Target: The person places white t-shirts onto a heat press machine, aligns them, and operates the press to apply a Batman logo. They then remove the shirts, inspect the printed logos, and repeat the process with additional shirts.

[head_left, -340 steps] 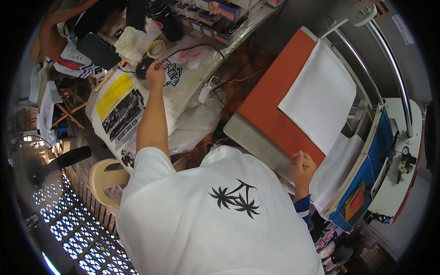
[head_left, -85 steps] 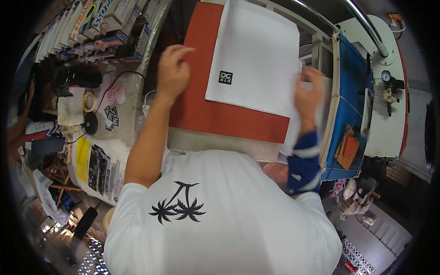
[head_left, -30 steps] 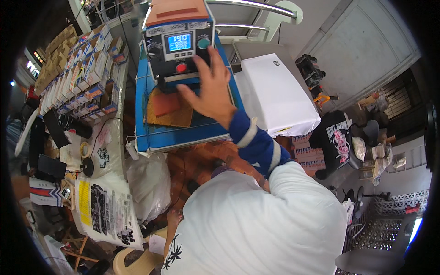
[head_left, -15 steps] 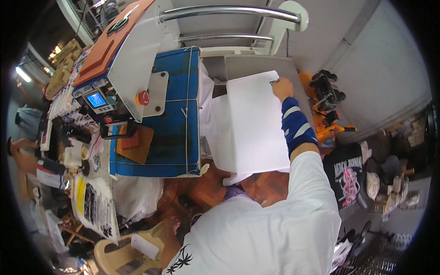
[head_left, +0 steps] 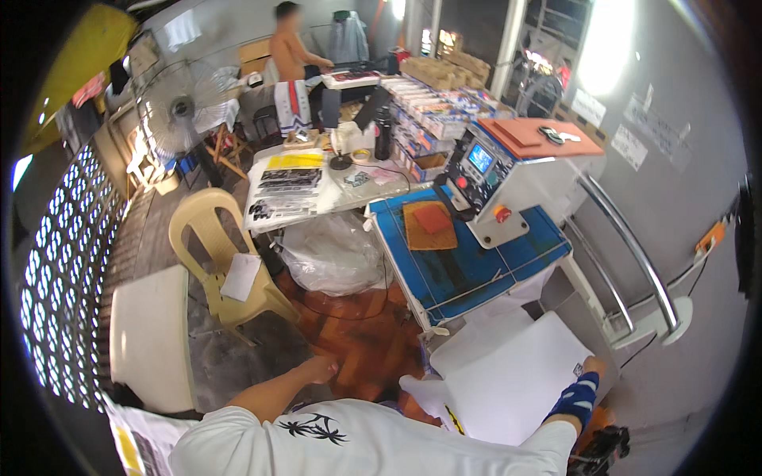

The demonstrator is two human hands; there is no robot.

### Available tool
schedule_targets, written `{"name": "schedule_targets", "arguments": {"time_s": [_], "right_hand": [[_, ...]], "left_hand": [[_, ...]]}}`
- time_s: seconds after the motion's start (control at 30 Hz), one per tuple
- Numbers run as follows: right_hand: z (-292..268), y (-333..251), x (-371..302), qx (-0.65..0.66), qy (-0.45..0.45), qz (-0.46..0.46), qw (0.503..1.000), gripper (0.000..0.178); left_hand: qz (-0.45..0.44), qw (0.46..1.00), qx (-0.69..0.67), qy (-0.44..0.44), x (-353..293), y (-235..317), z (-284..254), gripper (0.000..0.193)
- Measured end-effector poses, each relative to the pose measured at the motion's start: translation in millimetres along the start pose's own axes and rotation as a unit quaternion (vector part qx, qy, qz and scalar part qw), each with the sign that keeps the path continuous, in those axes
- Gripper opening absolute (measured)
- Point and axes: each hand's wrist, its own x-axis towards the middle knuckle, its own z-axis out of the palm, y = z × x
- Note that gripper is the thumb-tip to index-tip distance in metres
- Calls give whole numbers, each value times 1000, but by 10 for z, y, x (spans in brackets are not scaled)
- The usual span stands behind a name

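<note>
A large white sheet (head_left: 508, 381) lies spread over the flat bed at the lower right, with white cloth (head_left: 429, 394) hanging out beside it. At the sheet's far right corner is my right hand (head_left: 593, 366), its fingers closed on the edge next to a small dark printed mark (head_left: 578, 370). A blue and white band covers that wrist. My left hand (head_left: 321, 369) hangs over the floor, apart from the sheet, its fingers loosely curled with nothing visible in them. Left of the sheet stands a press with a blue bed (head_left: 468, 274) and a control box (head_left: 484, 166).
Curved metal bars (head_left: 635, 246) stand right of the press. An orange pad (head_left: 431, 220) rests on the blue bed. Leftward are a beige plastic chair (head_left: 214, 238), a cluttered table (head_left: 317, 202) and a fan (head_left: 182, 105). Another person (head_left: 287, 51) works far back.
The view has swung left, bringing the chair, fan and another person into sight. My left arm now reaches out to the side. My right hand stays at the sheet's corner.
</note>
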Motion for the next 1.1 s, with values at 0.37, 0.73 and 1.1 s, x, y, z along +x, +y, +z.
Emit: {"name": "schedule_targets", "arguments": {"time_s": [0.37, 0.73, 1.1], "right_hand": [[-3605, -2401, -3687, 398, -492, -537, 558, 16], [-4223, -2771, -4051, 615, -178, -639, 426, 42], [-5510, -4088, -4736, 541, -178, -790, 228, 51]], "left_hand": [[281, 873, -43, 396, -1504, 1332, -290, 79], [-42, 943, -169, 282, -3282, 171, 1123, 57], [-51, 613, -555, 560, -6660, 1267, 2045, 30]]}}
